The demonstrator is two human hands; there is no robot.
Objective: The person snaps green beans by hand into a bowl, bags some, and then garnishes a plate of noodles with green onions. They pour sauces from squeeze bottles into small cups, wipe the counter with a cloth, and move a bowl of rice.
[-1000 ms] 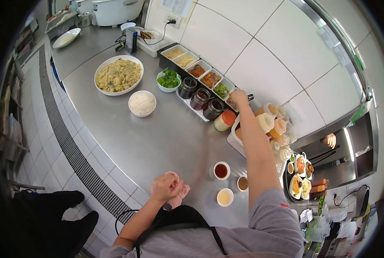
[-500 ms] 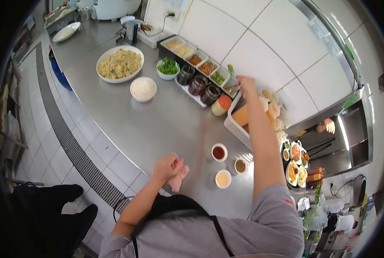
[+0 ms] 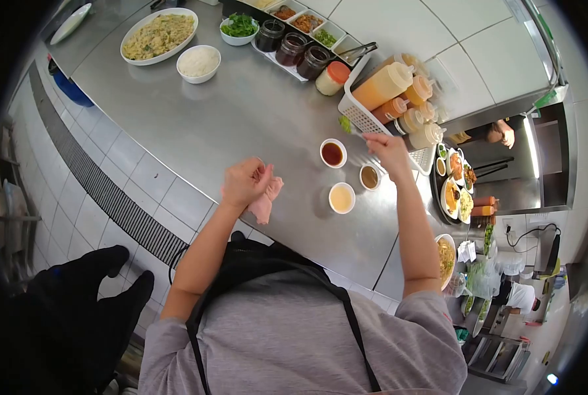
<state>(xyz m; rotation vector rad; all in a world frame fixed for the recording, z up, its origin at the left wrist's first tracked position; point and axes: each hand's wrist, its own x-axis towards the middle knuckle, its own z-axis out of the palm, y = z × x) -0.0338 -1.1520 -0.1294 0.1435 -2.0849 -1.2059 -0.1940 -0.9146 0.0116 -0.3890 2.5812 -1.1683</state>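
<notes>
My left hand (image 3: 246,184) is closed around a pink cloth (image 3: 266,200) near the counter's front edge. Between the fingers of my right hand (image 3: 387,153) is the handle of a small spoon, with chopped greens (image 3: 345,124) at its far end. The greens are in the air above the counter, up and right of a small bowl of dark red sauce (image 3: 333,154). Below my right hand are a small bowl of brown sauce (image 3: 370,176) and one of pale yellow sauce (image 3: 342,197).
A white basket (image 3: 366,118) of squeeze bottles stands by the wall. Left of it are a red-lidded jar (image 3: 333,78), dark jars (image 3: 290,50), a bowl of greens (image 3: 239,27), a bowl of rice (image 3: 199,63) and a large plate of food (image 3: 159,37). A person's hand (image 3: 502,133) shows beyond the opening.
My right hand has come back from the topping containers by the wall toward the sauce bowls, bringing the spoon and greens. The view has shifted. My left hand still holds the cloth.
</notes>
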